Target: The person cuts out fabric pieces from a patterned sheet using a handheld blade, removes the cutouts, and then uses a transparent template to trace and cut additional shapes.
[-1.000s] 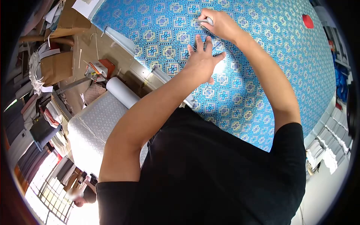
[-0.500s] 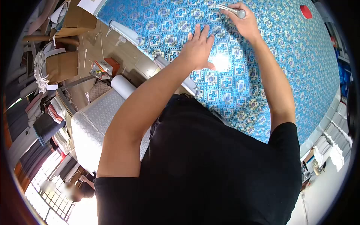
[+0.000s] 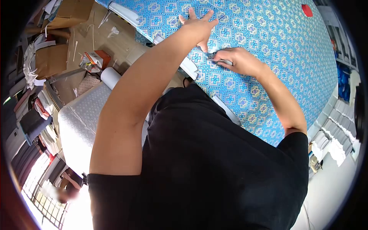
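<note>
A blue fabric [image 3: 245, 32] with a repeating geometric pattern spreads out in front of me. My left hand [image 3: 197, 28] rests on it with fingers spread, thumb pointing back toward me. Just right of that thumb, my right hand [image 3: 239, 61] is closed around a silver metal hand tool [image 3: 227, 62]. The tool's head is close over the fabric near its edge; its exact kind I cannot tell. A short dark line [image 3: 221, 17] shows on the fabric by my left fingertips. Pale strips [image 3: 188, 68] stick out along the near edge.
A red patch [image 3: 307, 10] lies on the fabric at the far right. To the left are cardboard boxes [image 3: 55, 61], a small orange-and-white box [image 3: 100, 58], a white roll [image 3: 110, 77] and a grey patterned covered surface [image 3: 82, 115]. Another person [image 3: 71, 184] is at the lower left.
My right hand has brought the silver tool from the far side back toward me, beside my left thumb. My left hand stays spread on the fabric. The view has shifted slightly.
</note>
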The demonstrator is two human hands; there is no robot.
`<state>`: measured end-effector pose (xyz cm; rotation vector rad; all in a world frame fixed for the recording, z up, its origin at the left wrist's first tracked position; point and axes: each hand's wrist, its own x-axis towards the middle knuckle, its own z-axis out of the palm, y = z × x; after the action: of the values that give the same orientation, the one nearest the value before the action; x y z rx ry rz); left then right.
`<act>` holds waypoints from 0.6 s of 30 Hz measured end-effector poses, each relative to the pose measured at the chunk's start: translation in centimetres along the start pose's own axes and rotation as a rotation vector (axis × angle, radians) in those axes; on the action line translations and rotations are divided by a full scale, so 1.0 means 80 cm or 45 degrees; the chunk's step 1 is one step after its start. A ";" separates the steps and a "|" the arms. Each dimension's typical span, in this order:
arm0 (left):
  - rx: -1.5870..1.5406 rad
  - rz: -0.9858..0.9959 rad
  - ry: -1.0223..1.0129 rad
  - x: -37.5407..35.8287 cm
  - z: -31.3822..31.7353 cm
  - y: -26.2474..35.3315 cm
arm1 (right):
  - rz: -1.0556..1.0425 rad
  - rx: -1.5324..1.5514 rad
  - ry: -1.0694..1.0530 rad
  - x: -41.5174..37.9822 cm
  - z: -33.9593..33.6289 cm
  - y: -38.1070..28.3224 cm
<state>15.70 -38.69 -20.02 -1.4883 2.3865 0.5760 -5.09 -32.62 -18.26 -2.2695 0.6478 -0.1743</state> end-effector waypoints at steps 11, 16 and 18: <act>-0.042 -0.058 -0.076 0.001 -0.014 0.007 | -0.018 -0.107 0.004 0.018 -0.006 -0.017; -0.037 -0.074 -0.121 0.007 -0.016 0.009 | 0.081 -0.192 -0.046 0.017 -0.002 -0.020; -0.033 -0.071 -0.102 0.006 -0.013 0.010 | 0.106 -0.218 -0.049 0.017 0.000 -0.023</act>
<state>14.80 -39.25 -19.11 -1.5080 2.2783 0.6436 -3.21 -32.20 -17.08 -2.3973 0.7608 -0.0351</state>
